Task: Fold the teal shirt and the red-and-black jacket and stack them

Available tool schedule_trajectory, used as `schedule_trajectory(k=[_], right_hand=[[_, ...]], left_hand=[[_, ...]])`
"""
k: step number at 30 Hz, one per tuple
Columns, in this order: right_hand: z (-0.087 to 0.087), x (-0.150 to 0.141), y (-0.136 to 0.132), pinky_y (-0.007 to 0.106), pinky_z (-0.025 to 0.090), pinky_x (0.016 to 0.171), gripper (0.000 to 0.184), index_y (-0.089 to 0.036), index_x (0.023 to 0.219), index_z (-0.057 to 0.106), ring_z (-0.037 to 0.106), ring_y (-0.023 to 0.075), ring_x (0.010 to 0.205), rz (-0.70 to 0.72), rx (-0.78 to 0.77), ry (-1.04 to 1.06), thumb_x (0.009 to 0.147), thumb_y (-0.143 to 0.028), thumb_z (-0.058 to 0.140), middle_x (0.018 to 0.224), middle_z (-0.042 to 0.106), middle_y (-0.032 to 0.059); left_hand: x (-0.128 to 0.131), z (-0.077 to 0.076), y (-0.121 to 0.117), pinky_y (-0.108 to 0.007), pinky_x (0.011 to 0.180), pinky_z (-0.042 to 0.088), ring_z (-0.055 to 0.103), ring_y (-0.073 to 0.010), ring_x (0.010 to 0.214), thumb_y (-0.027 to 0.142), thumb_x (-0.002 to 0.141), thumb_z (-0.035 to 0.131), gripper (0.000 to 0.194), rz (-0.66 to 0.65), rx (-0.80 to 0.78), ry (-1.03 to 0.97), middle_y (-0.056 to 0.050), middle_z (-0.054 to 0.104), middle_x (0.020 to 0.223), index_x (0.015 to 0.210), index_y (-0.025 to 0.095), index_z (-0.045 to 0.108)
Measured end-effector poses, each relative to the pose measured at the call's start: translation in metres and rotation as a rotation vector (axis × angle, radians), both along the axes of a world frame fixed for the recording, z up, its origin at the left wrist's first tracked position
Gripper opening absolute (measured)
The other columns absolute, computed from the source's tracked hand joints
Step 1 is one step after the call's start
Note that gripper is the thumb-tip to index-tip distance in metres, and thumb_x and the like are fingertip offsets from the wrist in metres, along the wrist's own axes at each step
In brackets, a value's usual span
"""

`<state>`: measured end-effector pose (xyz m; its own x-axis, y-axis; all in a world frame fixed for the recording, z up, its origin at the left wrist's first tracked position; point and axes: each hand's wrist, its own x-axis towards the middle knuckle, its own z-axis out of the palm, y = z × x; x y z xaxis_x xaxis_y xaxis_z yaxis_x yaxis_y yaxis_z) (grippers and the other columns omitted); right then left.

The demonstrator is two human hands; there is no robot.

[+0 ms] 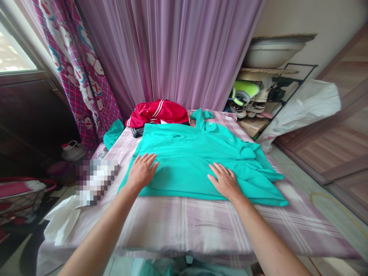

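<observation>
A teal polo shirt (184,161) lies spread flat on a bed with a pink plaid sheet (201,226), its collar end toward the far side. My left hand (142,172) rests palm down on the shirt's near left part, fingers apart and holding nothing. On the right, my right hand (225,181) also presses flat on the shirt with its fingers spread. The shirt's right side is folded over and rumpled near that hand.
A red garment with white stripes (157,114) and a teal cloth (113,133) lie at the bed's far end. A pixelated patch (97,182) hides something on the left. A shoe rack (250,99) and white bag (301,111) stand to the right.
</observation>
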<state>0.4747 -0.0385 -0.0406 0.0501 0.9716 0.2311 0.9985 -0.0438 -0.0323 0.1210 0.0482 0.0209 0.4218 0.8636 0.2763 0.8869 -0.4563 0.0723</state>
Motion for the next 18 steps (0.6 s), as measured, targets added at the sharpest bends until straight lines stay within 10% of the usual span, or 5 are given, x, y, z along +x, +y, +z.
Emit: schedule_trajectory(k=[7, 18], right_hand=[[0.001, 0.0, -0.001, 0.05, 0.033, 0.112, 0.05, -0.028, 0.144, 0.051, 0.044, 0.0262, 0.137, -0.012, -0.018, 0.021, 0.098, -0.044, 0.042, 0.152, 0.048, 0.0075], [0.001, 0.019, -0.002, 0.045, 0.036, 0.109, 0.041, -0.03, 0.131, 0.063, 0.049, 0.0234, 0.133, 0.002, 0.008, 0.102, 0.097, -0.046, 0.044, 0.145, 0.056, 0.0055]], left_hand=[[-0.015, -0.029, 0.006, -0.056, 0.115, 0.031, 0.035, -0.0345, 0.144, 0.055, 0.096, 0.04, 0.063, 0.142, -0.129, 0.091, -0.013, 0.043, 0.155, 0.147, 0.019, 0.046], [-0.015, -0.027, 0.007, -0.053, 0.116, 0.03, 0.037, -0.0336, 0.143, 0.055, 0.096, 0.039, 0.063, 0.155, -0.133, 0.108, -0.011, 0.045, 0.154, 0.146, 0.018, 0.048]])
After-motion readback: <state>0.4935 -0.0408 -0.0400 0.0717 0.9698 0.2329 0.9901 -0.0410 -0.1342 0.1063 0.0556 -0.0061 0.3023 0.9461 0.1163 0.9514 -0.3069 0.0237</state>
